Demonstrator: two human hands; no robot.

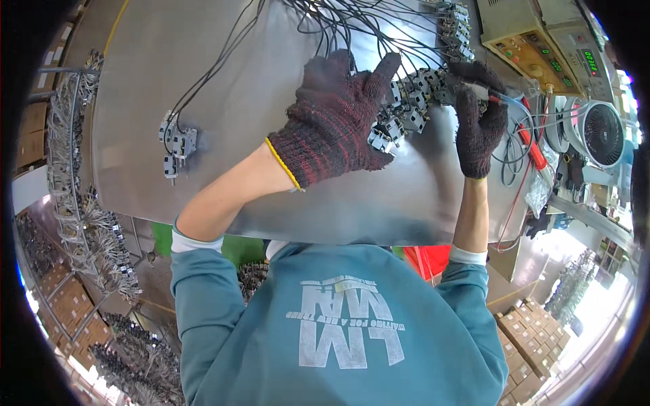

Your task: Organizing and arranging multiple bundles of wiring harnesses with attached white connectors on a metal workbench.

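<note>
My left hand (338, 115), in a dark knitted glove with a yellow cuff, lies over black cables and the edge of a cluster of parts, its fingers spread. That cluster (406, 108) is a slanting row of small metal-and-white blocks with black cables. At the row's far right end my right hand (479, 118), in a similar dark glove, is closed around a slim wired piece (482, 90) with a red part. Its exact kind is hidden by the fingers. Apart at the left lies a small group of similar cabled blocks (181, 142).
Bench instruments (542, 64) with green digits stand at the metal table's (237, 128) far right. Beside them are a round fan (602, 134), a red-handled tool (535, 152) and loose wires. More blocks (455, 30) line the back right. Racks of hanging cables (88, 203) stand left.
</note>
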